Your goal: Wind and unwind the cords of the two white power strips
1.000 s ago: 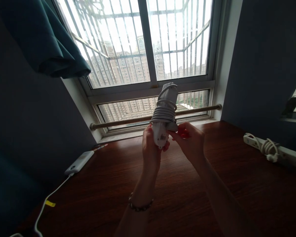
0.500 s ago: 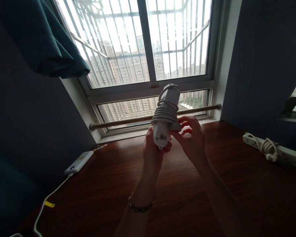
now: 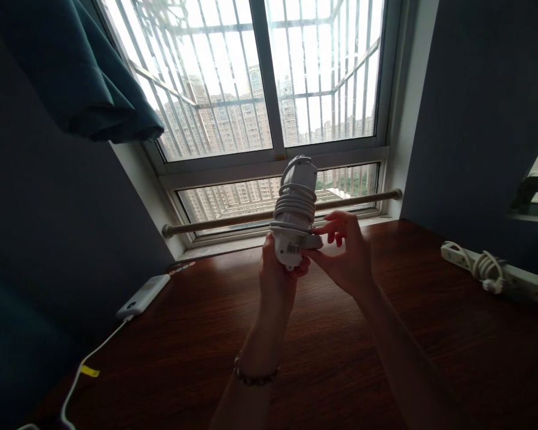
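The left hand (image 3: pixel 275 278) is closed around the lower end of a white power strip (image 3: pixel 298 179), held upright above the wooden desk (image 3: pixel 341 358) in front of the window. A small sticker (image 3: pixel 293 248) on its base is too dim to read. The cord (image 3: pixel 293 209) coils around the strip's body. The right hand (image 3: pixel 347 260) pinches the plug (image 3: pixel 312 241) between thumb and fingertips, hiding part of it.
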Tool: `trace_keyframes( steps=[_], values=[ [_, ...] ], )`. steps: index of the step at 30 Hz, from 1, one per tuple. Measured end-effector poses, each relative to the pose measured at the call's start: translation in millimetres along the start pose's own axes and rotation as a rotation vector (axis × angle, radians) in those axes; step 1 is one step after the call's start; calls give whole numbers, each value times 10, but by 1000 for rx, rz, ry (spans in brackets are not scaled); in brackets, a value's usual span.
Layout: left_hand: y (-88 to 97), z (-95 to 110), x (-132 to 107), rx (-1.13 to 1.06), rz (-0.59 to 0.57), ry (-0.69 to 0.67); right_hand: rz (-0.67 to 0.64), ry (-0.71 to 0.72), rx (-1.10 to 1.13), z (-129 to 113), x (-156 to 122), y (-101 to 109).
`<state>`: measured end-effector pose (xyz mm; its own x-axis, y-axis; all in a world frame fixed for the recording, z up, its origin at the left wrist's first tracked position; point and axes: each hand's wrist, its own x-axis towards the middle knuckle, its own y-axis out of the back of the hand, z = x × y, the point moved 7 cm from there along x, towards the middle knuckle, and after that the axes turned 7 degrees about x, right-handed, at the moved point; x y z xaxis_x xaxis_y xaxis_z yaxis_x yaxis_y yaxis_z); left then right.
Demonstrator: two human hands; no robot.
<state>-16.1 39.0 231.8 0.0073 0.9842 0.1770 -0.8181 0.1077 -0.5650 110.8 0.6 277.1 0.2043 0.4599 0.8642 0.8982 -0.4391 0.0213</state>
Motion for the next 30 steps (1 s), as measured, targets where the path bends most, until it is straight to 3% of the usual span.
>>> trace_keyframes(
  steps=[3,9,15,18,22,26,30],
  values=[
    [5,4,19,20,-11,9,-14,1,-32,8,6,0],
    [-66,-76,-11,107,-63,72,100,-82,-29,114,27,94],
    [-68,-75,-15,29,-60,39,126,-111,31,145,-18,5],
    [-69,-109,-10,-67,-63,116,68,-71,86,120,-26,-69],
    [-127,-144,-20,-204,-129,250,90,-34,84,100,-35,-54],
    [-173,-180,-47,-292,-204,384,73,-45,72,135,-15,-36],
    [-167,-191,-56,-358,-225,431,15,-96,104,213,9,-49]
  ],
)
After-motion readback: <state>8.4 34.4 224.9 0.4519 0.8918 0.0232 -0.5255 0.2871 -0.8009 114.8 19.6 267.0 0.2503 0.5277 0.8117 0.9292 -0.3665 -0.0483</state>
